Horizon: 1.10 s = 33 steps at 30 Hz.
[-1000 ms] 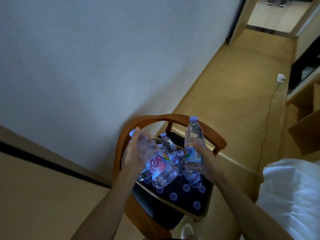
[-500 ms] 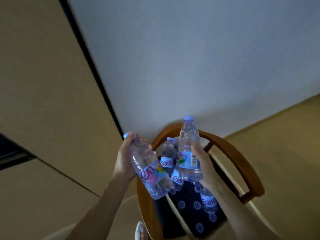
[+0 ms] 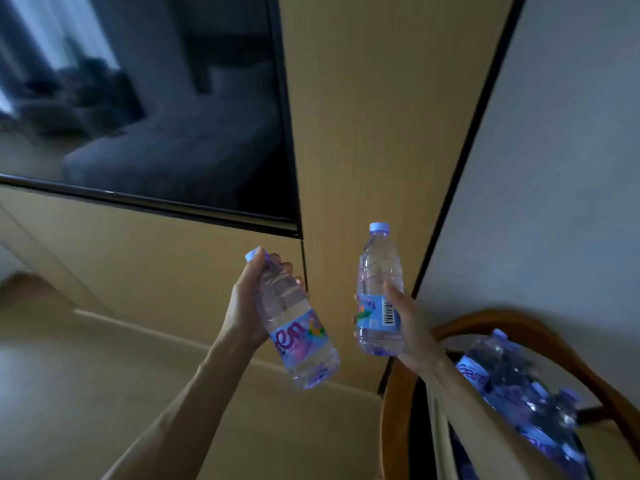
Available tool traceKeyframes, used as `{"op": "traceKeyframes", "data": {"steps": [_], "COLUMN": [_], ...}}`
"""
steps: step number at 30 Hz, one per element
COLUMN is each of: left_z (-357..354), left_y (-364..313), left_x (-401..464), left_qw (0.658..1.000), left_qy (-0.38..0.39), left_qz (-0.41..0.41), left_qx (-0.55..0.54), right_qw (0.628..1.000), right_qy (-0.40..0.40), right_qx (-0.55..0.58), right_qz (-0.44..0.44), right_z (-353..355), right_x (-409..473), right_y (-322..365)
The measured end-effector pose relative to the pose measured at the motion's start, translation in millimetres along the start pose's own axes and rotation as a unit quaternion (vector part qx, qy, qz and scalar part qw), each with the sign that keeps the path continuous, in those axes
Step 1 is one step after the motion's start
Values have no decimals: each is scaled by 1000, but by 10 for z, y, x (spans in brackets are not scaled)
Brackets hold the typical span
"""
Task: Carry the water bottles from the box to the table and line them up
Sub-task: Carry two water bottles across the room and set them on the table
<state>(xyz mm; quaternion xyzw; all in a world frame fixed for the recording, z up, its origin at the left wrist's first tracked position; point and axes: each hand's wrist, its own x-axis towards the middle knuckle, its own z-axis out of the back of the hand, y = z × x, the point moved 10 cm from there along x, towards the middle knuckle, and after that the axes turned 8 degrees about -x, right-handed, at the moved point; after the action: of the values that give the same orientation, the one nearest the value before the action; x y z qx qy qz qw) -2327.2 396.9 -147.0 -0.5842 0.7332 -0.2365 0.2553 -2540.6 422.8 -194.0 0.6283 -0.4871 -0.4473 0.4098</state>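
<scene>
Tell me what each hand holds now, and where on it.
Left hand grips a tilted water bottle by its upper body. Right hand holds an upright bottle at its label.

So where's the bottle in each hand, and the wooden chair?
Left hand's bottle (image 3: pixel 298 336), head view: on its label.
Right hand's bottle (image 3: pixel 379 268), head view: clear upper body.
Wooden chair (image 3: pixel 561 344), head view: curved backrest rail.

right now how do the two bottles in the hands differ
1. Pose: the left bottle is tilted, cap toward the upper left; the right bottle stands nearly upright.
2. Grip: the left hand grips the left bottle high, by its neck and shoulder; the right hand grips the right bottle low, over the label.
3. Label: the left bottle shows pink lettering; the right bottle shows its barcode.

Both are clear, capped in pale blue and hold water.
</scene>
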Motion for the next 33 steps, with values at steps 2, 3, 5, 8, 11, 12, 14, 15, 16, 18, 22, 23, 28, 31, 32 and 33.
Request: {"op": "traceKeyframes", "data": {"steps": [2,3,5,8,11,12,14,15,16,18,22,23,28,31,32,33], "left_z": [329,493,821,1301,1763,1905,2168,2295,2421,2669,3183,3311,3965,4330,4446,4553], "left_y": [-415,-612,-1002,-1580,-2167,-2369,-2772,-2966,-3152,-3490,-4103,-4239,-4894,-5294,-5437,-5588], "left_x": [-173,-262,-449,-744,-1046,-1146,-1346,-1443,-1538,-1707,-1989,-2047,-2227,-2225,-2223,-2217], "left_qw": [999,998,995,990,984,982,978,977,975,971,956,953,934,925,922,918], "left_qy": [-22,-34,-56,-79,-89,-91,-94,-96,-98,-104,-131,-136,-167,-175,-179,-184], "left_qz": [-39,-56,-84,-117,-150,-161,-181,-190,-198,-213,-259,-271,-317,-336,-342,-349], "left_qx": [1,2,3,-11,-34,-35,-32,-31,-31,-37,-30,-26,-17,-31,-33,-32], "right_qw": [999,998,996,992,988,987,985,984,982,977,964,961,946,934,929,923], "right_qy": [38,55,81,115,143,148,162,171,183,205,253,264,309,343,355,368], "right_qx": [-22,-28,-39,-45,-54,-56,-57,-56,-57,-60,-73,-79,-97,-99,-103,-106], "right_qz": [2,1,2,-1,2,2,4,3,0,-14,-32,-29,-21,-20,-21,-24], "right_z": [-497,-748,-1275,-2088,-2916,-3182,-3712,-3978,-4236,-4732,-5650,-5866,-6907,-7535,-7751,-7967], "right_x": [159,229,364,542,679,727,825,877,929,1035,1257,1323,1683,1935,2025,2118], "right_y": [4,0,-18,-89,-195,-246,-356,-410,-466,-575,-742,-779,-1013,-1176,-1227,-1268]}}
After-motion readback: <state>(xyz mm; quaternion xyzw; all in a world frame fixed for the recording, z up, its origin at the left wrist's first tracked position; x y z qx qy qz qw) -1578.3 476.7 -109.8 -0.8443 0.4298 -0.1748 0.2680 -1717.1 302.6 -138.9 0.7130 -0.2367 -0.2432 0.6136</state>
